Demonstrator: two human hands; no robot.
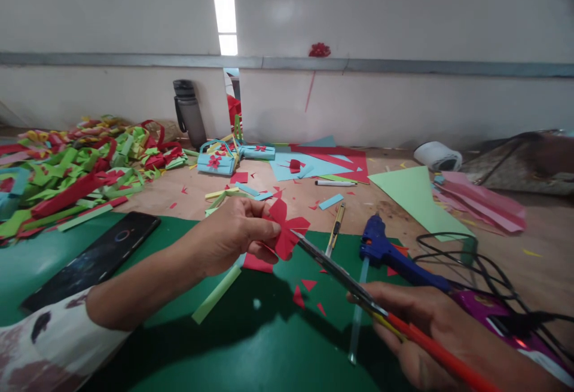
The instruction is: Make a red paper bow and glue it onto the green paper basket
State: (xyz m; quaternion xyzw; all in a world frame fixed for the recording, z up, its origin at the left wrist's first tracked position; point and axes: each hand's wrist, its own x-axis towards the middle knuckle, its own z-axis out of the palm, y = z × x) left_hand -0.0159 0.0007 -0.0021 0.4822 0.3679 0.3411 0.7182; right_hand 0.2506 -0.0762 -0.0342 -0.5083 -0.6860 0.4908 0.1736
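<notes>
My left hand (233,233) pinches a red paper cut-out (287,230) shaped like a flower, held above the green cutting mat (179,338). My right hand (426,332) grips scissors (341,278) with red and yellow handles; the blades point up-left and their tips touch the red paper's right edge. Small red paper triangles (307,293) lie on the mat under the cut-out. A light green paper strip (217,293) lies on the mat below my left hand.
A black phone (94,257) lies on the mat at left. A blue glue gun (394,254), its black cable (475,266), a utility knife (335,227), a marker (334,183) and a green sheet (415,198) lie to the right. Heaped paper strips (76,171), a dark bottle (189,111) and blue paper baskets (219,158) stand behind.
</notes>
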